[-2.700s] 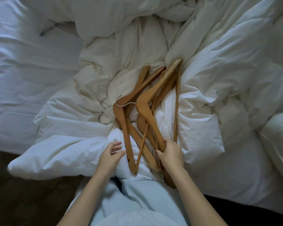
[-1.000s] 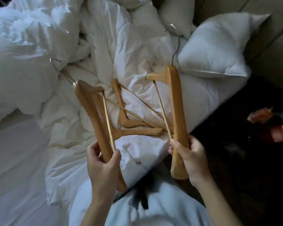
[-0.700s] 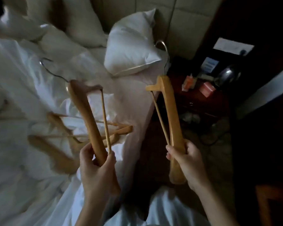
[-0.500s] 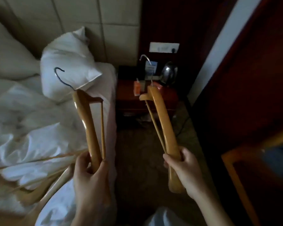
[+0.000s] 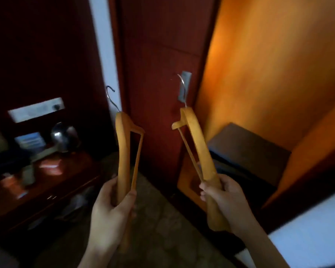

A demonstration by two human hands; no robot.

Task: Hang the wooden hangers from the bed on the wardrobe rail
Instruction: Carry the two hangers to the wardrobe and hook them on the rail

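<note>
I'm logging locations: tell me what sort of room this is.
Probably a hotel bedroom: a dark wooden bedside table carrying a metal kettle, a dark red door, and an open orange-lit wardrobe.

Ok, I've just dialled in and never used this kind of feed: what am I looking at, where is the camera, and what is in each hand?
There is no machine here. One wide-angle camera sits on a person's head and looks forward and down, so the two bare arms rising from the bottom edge are theirs. The left hand grips one light-brown wooden hanger by an end, its metal hook pointing up. The right hand holds a second wooden hanger the same way. Ahead stands a dark red door; to the right an orange-lit wooden panel, possibly the wardrobe, though no rail shows. At left is a blurred dark side table with small items on it.
</note>
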